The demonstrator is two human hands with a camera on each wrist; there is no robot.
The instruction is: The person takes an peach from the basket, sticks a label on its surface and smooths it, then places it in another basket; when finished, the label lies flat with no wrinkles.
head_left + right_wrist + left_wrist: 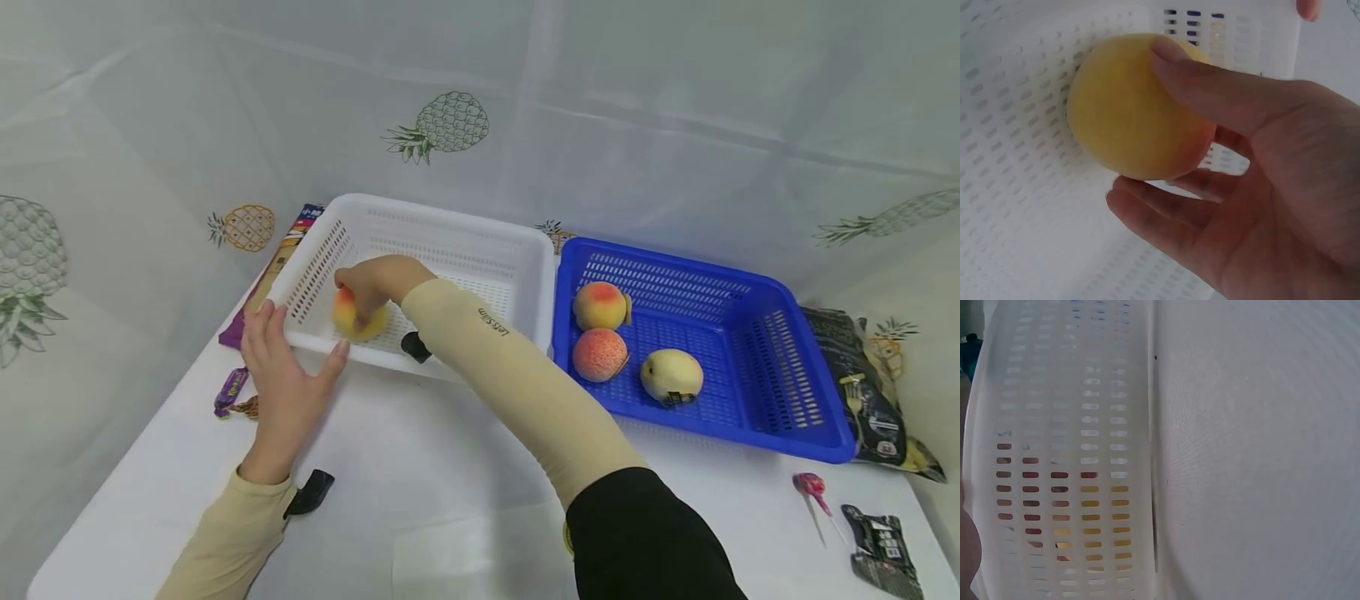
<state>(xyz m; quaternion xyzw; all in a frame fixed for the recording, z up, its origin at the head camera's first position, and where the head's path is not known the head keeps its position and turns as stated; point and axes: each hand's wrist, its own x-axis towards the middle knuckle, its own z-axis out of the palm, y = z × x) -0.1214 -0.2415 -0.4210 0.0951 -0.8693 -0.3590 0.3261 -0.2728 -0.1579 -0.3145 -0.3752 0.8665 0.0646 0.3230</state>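
A yellow and red peach (362,321) is low in the front left part of the white basket (450,218). My right hand (384,282) grips it; in the right wrist view the thumb presses on the upper side of the peach (1129,112) and the other fingers curl around and below it. At the basket's front left corner, my left hand (288,392) rests against the rim with its fingers fairly straight and the thumb spread apart. Through the slots of the basket wall (1072,419), the left wrist view shows the peach's yellow and red.
Adjoining on the right, a blue basket (723,437) holds two reddish peaches (600,356) and a pale yellow fruit (672,375). Snack bags lie beyond both baskets' outer sides. Small wrapped candies (231,390) lie at left; lollipops (812,483) and a black packet (881,542) at right.
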